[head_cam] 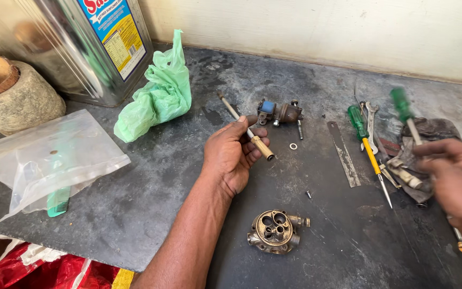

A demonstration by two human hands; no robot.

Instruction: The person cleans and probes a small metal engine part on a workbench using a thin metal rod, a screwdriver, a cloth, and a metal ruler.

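Head view: our left hand (231, 152) grasped a thin metal rod (246, 128) with a pale wooden handle above the dark table (135, 203). Our blurred right hand (455, 179) gripped a green-handled screwdriver (406, 115); a brass housing (276, 231) lay near the left forearm.

Green plastic bag (159, 96), metal tin (81, 48), clear bag (54, 155), steel rule (344, 155).
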